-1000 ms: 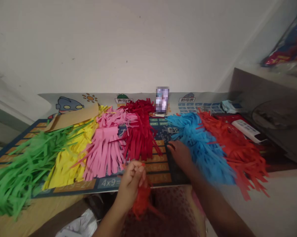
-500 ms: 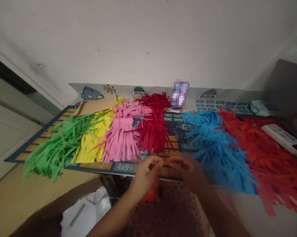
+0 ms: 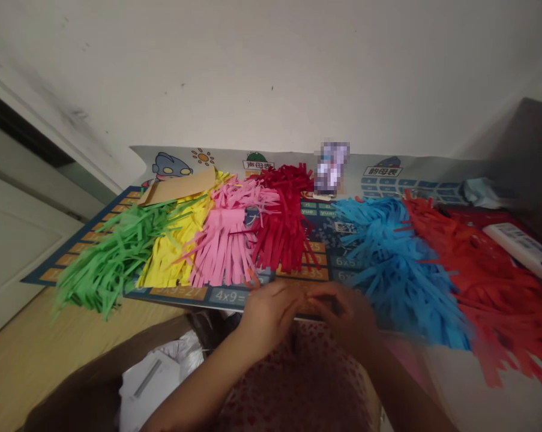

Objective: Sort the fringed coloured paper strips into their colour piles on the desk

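Note:
My left hand (image 3: pixel 271 311) and my right hand (image 3: pixel 345 309) meet at the table's front edge, both with fingers closed in a pinch. A thin strip of orange paper (image 3: pixel 253 278) sticks out behind my left hand. Between the fingertips the strip is mostly hidden. Pink fringed paper (image 3: pixel 223 249) and dark red fringed paper (image 3: pixel 282 234) lie just beyond my left hand. Nearest to my right hand is a heap of blue fringed paper (image 3: pixel 394 264).
Yellow fringe (image 3: pixel 174 252) and green fringe (image 3: pixel 113 252) lie at left, under a brown paper piece (image 3: pixel 180 187). Red fringe (image 3: pixel 482 282) lies at right by a white box (image 3: pixel 520 246). A phone (image 3: pixel 331 168) stands upright at the back. Below is a bag (image 3: pixel 95 360) with white paper.
The orange fringe that hung below my hands is out of sight. My left hand has turned, its back now covering more of the strip. The view has shifted slightly.

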A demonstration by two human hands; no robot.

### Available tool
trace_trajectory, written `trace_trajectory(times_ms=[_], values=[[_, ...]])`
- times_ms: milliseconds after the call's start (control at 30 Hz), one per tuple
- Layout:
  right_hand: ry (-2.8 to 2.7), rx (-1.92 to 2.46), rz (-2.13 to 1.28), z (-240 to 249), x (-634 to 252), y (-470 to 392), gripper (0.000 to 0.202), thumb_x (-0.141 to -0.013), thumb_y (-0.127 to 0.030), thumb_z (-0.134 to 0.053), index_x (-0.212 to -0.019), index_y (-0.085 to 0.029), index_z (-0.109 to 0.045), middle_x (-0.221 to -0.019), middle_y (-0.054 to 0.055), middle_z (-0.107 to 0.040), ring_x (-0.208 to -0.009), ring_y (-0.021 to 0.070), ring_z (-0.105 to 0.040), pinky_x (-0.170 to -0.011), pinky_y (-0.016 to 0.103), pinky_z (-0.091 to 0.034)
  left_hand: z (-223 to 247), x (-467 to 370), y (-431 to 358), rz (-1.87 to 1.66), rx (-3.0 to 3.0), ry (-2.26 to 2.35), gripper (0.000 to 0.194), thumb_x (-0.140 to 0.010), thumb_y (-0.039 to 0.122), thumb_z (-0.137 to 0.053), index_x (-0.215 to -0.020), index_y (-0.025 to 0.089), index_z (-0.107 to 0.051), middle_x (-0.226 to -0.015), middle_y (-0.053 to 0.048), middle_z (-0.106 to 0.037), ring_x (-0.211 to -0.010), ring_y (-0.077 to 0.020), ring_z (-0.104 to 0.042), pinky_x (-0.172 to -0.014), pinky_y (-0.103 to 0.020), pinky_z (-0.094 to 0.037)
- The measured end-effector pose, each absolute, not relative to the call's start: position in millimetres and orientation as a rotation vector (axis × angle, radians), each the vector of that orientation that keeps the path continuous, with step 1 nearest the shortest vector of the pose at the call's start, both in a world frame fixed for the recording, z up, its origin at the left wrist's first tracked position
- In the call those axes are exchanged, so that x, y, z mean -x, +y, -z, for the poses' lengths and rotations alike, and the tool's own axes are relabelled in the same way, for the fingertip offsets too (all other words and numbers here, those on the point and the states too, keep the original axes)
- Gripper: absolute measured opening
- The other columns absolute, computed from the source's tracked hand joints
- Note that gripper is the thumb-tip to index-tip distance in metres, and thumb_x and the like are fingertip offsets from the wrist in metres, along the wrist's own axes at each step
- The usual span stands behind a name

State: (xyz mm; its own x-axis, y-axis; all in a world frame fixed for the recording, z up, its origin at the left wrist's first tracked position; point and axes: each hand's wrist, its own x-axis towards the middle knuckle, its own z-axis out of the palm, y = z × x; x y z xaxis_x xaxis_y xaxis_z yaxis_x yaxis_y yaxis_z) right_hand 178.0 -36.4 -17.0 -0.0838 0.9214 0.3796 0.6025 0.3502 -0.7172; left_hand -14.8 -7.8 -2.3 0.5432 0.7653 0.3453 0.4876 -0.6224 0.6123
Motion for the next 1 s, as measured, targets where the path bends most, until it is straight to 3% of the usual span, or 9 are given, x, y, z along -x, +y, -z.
trace_trajectory(times_ms=[267,533,767,1000], values=[[-1.928,1.384,-0.443,15.0,-177.9,-36.5,0.012,-0.091,-0.023,-0.057,-0.087,-0.023,-0.069,-0.082,0.003,-0.073,-0.075,0.0194,-0.068,-0.065,0.029,-0.048,-0.3,15.6,-6.4,-0.642,-2.562,0.973,0.023,-0.097,0.018,-0.046,-0.091,0.017,-0.068,-0.083,-0.006,-0.068,-0.077,-0.0191,-0.063,-0.065,-0.029,-0.043],[-1.91,1.328,-0.497,18.7,-181.6,-34.3,0.012,-0.092,-0.026,-0.056,-0.09,-0.023,-0.068,-0.087,0.004,-0.074,-0.08,0.0202,-0.068,-0.071,0.031,-0.049,-6.7,13.0,-5.9,-0.751,-2.174,0.929,0.013,-0.094,0.017,-0.053,-0.088,0.017,-0.064,-0.084,-0.004,-0.068,-0.079,-0.0156,-0.063,-0.069,-0.025,-0.044],[-1.682,1.329,-0.868,17.6,-185.1,-31.2,0.004,-0.086,-0.026,-0.068,-0.088,-0.024,-0.069,-0.084,0.0,-0.073,-0.075,0.0147,-0.068,-0.068,0.024,-0.052,3.4,14.4,-3.7,-0.83,-1.975,0.974,0.007,-0.09,0.017,-0.061,-0.092,0.018,-0.068,-0.086,-0.003,-0.071,-0.077,-0.014,-0.065,-0.069,-0.023,-0.046],[-1.614,1.337,-0.856,17.9,-183.5,-33.2,0.004,-0.085,-0.026,-0.067,-0.087,-0.022,-0.069,-0.083,0.002,-0.072,-0.077,0.0159,-0.067,-0.07,0.025,-0.052,4.1,12.9,-2.6,-0.894,-2.023,0.957,0.007,-0.09,0.021,-0.064,-0.09,0.019,-0.071,-0.084,-0.003,-0.071,-0.076,-0.0142,-0.065,-0.07,-0.024,-0.046]])
